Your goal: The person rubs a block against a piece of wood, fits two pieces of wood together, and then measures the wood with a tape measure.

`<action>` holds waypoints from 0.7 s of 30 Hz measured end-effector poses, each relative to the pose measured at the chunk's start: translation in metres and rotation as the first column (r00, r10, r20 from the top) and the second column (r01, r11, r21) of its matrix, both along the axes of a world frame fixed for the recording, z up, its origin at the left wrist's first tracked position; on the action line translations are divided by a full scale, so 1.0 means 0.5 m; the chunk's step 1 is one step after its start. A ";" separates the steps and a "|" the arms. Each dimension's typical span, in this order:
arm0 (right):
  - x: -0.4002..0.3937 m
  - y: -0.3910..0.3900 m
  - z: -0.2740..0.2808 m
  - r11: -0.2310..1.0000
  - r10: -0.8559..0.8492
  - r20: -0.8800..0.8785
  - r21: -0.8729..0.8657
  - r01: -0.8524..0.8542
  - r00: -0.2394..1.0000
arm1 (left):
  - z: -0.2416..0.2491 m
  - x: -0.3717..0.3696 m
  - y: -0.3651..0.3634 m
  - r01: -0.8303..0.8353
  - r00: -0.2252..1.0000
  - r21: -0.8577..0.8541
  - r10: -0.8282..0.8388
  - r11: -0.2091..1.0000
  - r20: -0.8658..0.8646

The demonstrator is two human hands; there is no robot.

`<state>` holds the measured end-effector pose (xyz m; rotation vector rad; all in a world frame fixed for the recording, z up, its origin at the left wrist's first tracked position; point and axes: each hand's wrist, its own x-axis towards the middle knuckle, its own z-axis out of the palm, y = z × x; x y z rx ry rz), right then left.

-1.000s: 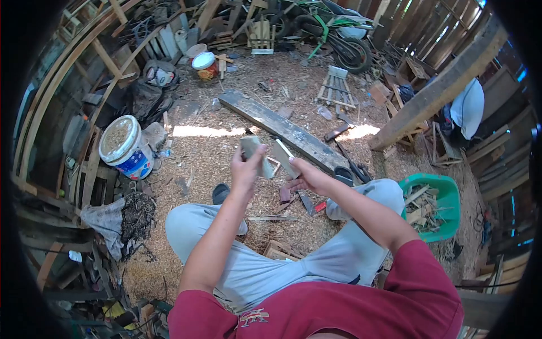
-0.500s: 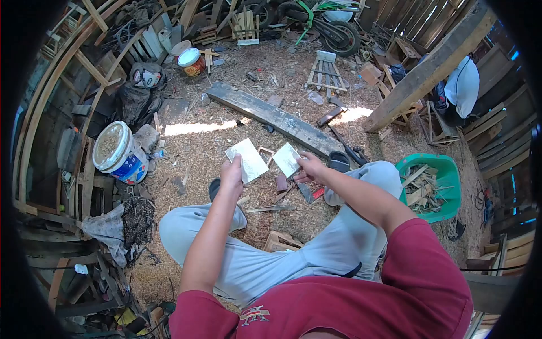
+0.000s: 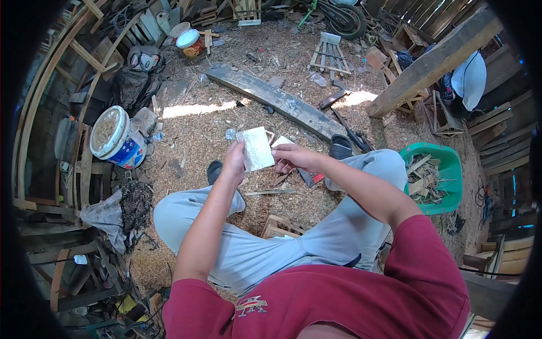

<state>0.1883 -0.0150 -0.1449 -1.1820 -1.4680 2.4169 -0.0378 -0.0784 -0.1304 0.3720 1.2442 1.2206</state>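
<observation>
From my remote head view, the left hand (image 3: 234, 160) grasps panel 1 (image 3: 258, 150), pale and squarish, by its left edge over the shavings-strewn floor (image 3: 192, 138). The right hand (image 3: 294, 157) grasps panel 2 (image 3: 282, 140), partly hidden; I cannot tell whether its fingertips touch panel 1. Beyond lies a weathered plank (image 3: 274, 101); a green tub (image 3: 452, 192) stands beside the right knee (image 3: 389, 169).

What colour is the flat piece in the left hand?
The flat piece is whitish with faint greyish mottling, best seen in the head view.
</observation>
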 end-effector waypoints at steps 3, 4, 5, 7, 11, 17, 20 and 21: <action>-0.004 0.003 -0.004 0.997 0.011 0.027 0.073 -0.013 1.000 | 0.006 0.002 -0.001 0.053 0.999 0.000 -0.053 0.999 0.002; -0.004 0.001 -0.005 0.996 -0.016 0.036 0.087 0.013 0.999 | 0.003 0.001 -0.001 0.066 0.998 -0.001 -0.066 0.998 0.010; -0.002 0.002 -0.005 0.994 -0.043 0.045 0.103 0.039 0.998 | 0.000 0.002 0.001 0.066 0.998 -0.002 -0.066 0.998 -0.013; 0.002 0.008 -0.015 0.987 -0.084 0.045 0.139 0.077 0.995 | -0.009 0.001 0.003 0.065 0.996 -0.002 -0.065 0.998 -0.058; 0.006 0.021 -0.037 0.979 -0.123 0.069 0.169 0.110 0.990 | -0.027 -0.001 0.009 0.082 0.982 -0.024 -0.085 0.996 -0.166; 0.028 0.065 -0.086 0.801 -0.448 0.427 0.582 0.140 0.785 | -0.036 -0.025 0.024 -0.129 0.918 -0.097 0.081 0.987 -0.388; 0.047 0.096 -0.103 0.773 -0.514 0.400 0.599 0.209 0.759 | -0.103 -0.087 0.049 -0.066 0.960 -0.059 0.047 0.996 -0.276; 0.045 0.094 -0.084 0.756 -0.537 0.339 0.599 0.263 0.772 | -0.052 -0.061 0.047 -0.112 0.949 -0.078 0.083 0.991 -0.304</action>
